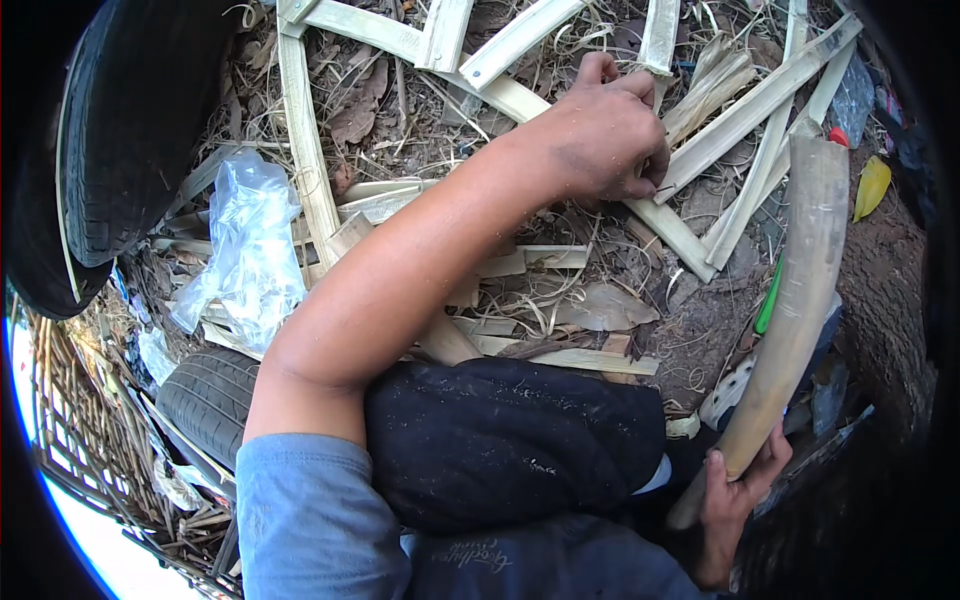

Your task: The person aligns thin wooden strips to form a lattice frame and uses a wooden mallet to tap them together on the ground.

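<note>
My left hand (615,135) reaches over a zigzag frame of pale flat bamboo slats (735,110) on the ground. Its fingers are curled, and a thin dark piece like a nail (667,188) sticks out by the thumb and fingertip, just above a slat joint. The palm side is hidden. Low on the right, my right hand (735,505) grips the lower part of a thick, slightly curved wooden club (795,290). The club slants up, its blunt top end near the frame's right corner. Small fasteners show at other slat joints.
Tyres (210,395) and a crumpled clear plastic bag (245,250) lie at left. Loose slat offcuts (590,360), shavings and dry leaves cover the ground before my dark-clothed leg (510,440). A green-handled thing (769,298) and a yellow leaf (872,188) are at right.
</note>
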Demonstrator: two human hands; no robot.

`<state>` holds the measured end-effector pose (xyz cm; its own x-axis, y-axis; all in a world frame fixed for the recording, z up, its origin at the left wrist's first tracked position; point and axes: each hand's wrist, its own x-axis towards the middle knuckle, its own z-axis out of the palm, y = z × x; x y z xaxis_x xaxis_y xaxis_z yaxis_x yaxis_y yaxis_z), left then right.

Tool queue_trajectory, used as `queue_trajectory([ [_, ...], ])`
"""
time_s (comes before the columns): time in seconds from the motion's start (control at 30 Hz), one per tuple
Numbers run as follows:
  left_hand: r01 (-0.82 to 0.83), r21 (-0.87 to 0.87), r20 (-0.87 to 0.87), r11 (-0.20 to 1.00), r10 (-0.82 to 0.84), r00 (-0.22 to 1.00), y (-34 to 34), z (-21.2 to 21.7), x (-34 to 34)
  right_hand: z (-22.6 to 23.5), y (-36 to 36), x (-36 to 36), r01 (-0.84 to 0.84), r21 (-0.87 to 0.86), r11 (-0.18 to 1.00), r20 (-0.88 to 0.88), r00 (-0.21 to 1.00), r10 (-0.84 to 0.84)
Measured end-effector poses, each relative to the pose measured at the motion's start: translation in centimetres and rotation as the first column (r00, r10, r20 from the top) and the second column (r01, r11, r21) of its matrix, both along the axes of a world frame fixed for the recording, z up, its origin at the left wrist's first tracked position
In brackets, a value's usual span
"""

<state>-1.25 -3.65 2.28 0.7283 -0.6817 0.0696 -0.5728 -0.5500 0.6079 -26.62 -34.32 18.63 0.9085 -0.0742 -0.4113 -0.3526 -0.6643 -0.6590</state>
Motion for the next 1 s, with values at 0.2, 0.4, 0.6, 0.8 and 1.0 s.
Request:
queue_trajectory([
  [0.2, -0.021, -0.057, -0.059, 0.998, 0.017, 0.998, 0.3, 0.5, -0.5, -0.3, 1.0, 0.7, 0.058, 0.109, 0.992, -0.057, 0.997, -0.052],
  [0.4, -0.092, -0.139, -0.017, 0.986, 0.091, 0.996, -0.3, 0.3, -1.2, -1.7, 2.2, 1.1, 0.057, 0.180, 0.982, -0.040, 0.998, -0.050],
  [0.6, -0.001, -0.112, 0.012, 0.994, 0.003, 1.000, -1.1, 0.6, -1.0, -2.3, 2.3, 1.5, 0.024, 0.118, 0.993, 0.009, 1.000, -0.025],
  [0.8, 0.000, -0.127, -0.021, 0.992, -0.003, 1.000, -1.0, 0.2, -1.1, -3.2, 1.4, 0.8, -0.023, 0.078, 0.997, 0.013, 1.000, 0.022],
  [1.0, 0.014, -0.163, -0.012, 0.987, -0.016, 1.000, -1.0, -0.2, -1.0, -3.0, -0.3, -1.6, -0.124, 0.000, 0.992, 0.028, 0.992, 0.124],
])
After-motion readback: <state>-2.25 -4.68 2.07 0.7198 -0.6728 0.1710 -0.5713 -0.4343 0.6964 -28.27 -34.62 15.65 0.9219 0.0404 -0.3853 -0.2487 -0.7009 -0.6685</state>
